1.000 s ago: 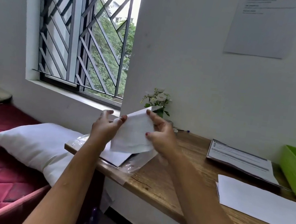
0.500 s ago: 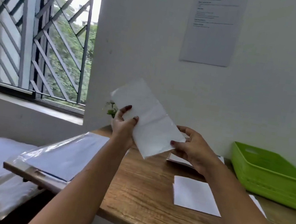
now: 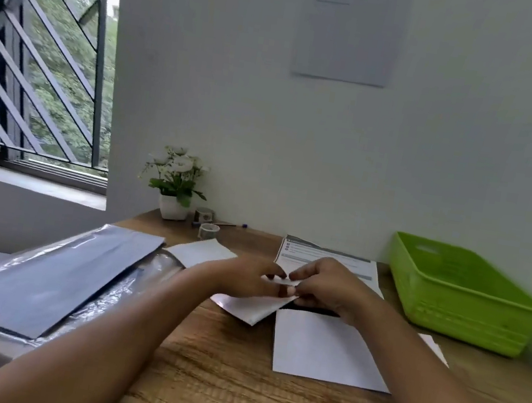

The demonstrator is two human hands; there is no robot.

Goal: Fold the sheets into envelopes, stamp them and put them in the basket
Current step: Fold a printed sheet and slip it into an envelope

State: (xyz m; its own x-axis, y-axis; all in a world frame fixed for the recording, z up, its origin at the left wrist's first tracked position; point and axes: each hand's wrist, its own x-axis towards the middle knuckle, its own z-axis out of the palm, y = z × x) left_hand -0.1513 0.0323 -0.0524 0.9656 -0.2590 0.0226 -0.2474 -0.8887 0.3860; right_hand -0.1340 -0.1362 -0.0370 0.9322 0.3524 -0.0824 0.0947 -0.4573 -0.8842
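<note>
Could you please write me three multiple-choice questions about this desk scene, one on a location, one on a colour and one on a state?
1. Where on the table does the potted plant stand?
A) at the near edge
B) at the far left corner, by the wall
C) at the right edge

2. What colour is the basket?
A) red
B) blue
C) green

3. How is the folded sheet held?
A) pinched from both sides
B) pinned under one flat palm
C) lying flat, untouched

Answers:
1 B: the pot sits at the back of the table, beside the wall.
2 C: its plastic walls are bright green.
3 A: the left hand and the right hand both pinch its top edge.
</note>
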